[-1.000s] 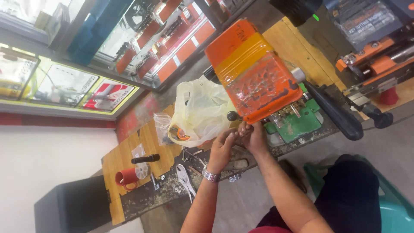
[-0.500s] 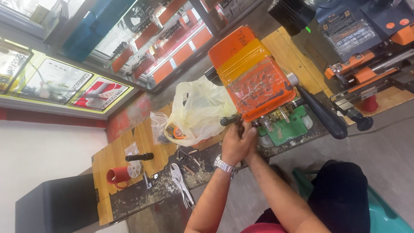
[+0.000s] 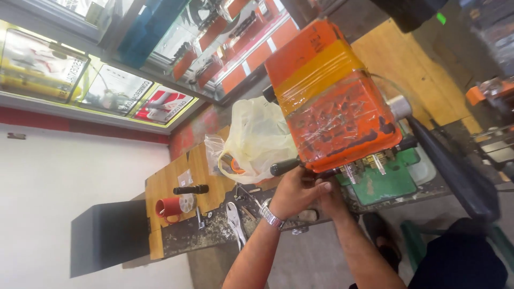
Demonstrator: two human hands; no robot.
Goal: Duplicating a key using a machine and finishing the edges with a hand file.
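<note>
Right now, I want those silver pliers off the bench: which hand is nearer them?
Left. The left hand is just up-right of the pliers; the right hand lies beyond it, under the orange machine.

Orange machine [image 3: 334, 107] blocks ahead; plastic bag [image 3: 257, 139] crowds left; pliers [image 3: 234, 219] below

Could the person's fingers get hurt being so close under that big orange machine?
Maybe. Both hands, the left hand and the right hand, sit right under the orange machine by its black handle and metal clamps, so fingers might get pinched. The thin plastic bag rests beside the handle and could snag. The pliers lie near the bench edge and might be knocked off.
</note>
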